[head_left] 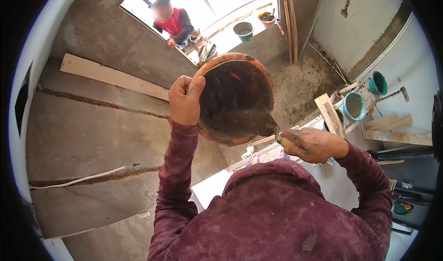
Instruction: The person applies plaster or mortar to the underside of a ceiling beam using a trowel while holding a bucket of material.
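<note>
My left hand [187, 101] grips the rim of an orange bucket [264, 78], its thumb over the edge. The bucket is tilted so that its dark, mortar-smeared inside faces me. My right hand [314, 144], spotted with mortar, is closed round the handle of a trowel [249, 121]. The trowel's grey blade reaches inside the lower part of the bucket. How much mortar lies in the bucket is too dark to tell.
Another person [177, 23] in a red vest leans at the window opening. A green bucket [243, 31] and an orange bucket [266, 19] stand on the sill. Teal buckets [354, 106] and planks [330, 115] are at the right. A long board [110, 76] lies along the left wall.
</note>
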Motion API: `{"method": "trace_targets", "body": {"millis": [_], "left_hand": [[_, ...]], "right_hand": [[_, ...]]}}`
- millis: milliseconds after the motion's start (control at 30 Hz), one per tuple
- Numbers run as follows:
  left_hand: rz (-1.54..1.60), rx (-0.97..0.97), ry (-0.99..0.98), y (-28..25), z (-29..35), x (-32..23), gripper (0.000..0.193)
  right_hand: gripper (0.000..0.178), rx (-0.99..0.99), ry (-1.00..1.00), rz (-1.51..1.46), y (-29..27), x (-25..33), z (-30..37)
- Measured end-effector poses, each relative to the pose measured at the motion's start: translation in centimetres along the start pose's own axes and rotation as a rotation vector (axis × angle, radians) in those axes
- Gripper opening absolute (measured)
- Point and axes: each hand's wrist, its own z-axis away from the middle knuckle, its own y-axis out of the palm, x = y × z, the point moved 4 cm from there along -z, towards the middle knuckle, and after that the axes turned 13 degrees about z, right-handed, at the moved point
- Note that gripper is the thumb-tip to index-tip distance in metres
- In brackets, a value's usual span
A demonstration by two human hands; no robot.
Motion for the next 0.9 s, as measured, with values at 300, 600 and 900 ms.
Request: {"method": "trace_targets", "body": {"millis": [300,600,900], "left_hand": [[-0.09,-0.045,0.048,2.2,2.1,1.0,0.037],[0.274,-0.236,-0.155,-3.6,2.8,8.4,0.031],[0.025,-0.493,-0.335,-14.4,11.2,13.8,0.03]], "right_hand": [[0.022,-0.025,-0.384,-0.071,-1.5,1.0,-1.3],[0.06,0.119,-0.049,-1.571,3.8,-0.9,1.0],[0.039,-0.803,-0.759,-1.534,-8.6,8.5,-6.2]]}}
